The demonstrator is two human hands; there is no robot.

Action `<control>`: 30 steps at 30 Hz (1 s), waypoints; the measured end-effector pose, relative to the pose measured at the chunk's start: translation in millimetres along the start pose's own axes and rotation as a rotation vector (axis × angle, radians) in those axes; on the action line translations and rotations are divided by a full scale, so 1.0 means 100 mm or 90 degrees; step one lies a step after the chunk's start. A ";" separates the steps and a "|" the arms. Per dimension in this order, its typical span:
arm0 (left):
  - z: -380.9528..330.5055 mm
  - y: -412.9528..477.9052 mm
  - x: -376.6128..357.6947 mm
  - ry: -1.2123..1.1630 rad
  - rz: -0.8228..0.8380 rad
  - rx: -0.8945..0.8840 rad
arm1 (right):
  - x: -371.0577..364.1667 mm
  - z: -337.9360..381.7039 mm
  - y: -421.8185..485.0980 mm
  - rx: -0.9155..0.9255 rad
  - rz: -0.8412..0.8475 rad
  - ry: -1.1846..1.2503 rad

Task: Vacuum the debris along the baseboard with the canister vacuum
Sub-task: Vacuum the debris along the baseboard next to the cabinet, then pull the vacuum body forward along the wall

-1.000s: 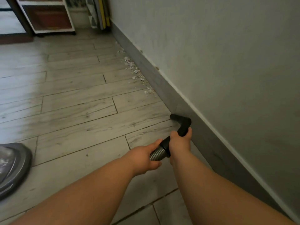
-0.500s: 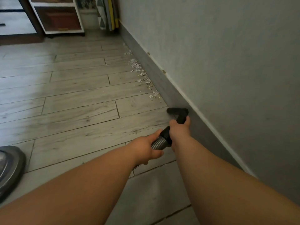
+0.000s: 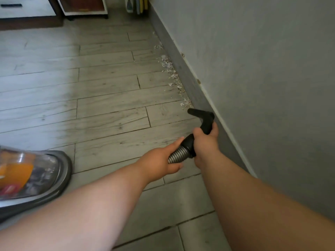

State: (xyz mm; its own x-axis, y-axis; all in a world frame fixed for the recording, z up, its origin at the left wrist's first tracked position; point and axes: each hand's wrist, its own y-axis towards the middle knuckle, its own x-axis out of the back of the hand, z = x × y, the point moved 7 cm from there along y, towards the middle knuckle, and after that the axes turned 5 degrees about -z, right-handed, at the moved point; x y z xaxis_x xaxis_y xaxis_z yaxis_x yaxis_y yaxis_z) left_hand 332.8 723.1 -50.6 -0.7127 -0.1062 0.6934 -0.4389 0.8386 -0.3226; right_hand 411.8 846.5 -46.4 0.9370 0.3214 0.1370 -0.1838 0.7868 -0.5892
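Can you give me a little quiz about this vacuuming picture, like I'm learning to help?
1. True or false: debris lies ahead of the black nozzle, beside the baseboard.
2. What does the left hand grip? A the ribbed hose, B a broom, C a cup.
3. Fill in: the canister vacuum sits on the person's ____ side.
Key: 1 true; 2 A; 3 left.

Left hand (image 3: 159, 161) and right hand (image 3: 205, 144) grip hose (image 3: 178, 154).
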 end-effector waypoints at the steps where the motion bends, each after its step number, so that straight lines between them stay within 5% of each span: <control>1: -0.04 -0.08 0.15 -0.003 -0.005 0.003 | -0.06 0.12 -0.13 0.002 0.006 -0.002; 15: 0.04 -0.99 2.34 -0.140 -0.150 0.140 | -1.52 1.75 -1.79 0.094 0.092 -0.122; 30: 0.88 -1.76 2.92 -0.194 -0.180 0.322 | -3.07 1.63 -2.54 0.282 0.350 -0.452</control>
State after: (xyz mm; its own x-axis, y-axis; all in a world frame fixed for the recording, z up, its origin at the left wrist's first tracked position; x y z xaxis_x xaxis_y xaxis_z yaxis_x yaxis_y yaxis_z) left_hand 154.0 497.6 151.8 -0.6223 -0.4954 0.6061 -0.7826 0.4093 -0.4690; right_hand 122.4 633.9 191.6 0.3205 0.8261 0.4635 -0.7675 0.5132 -0.3842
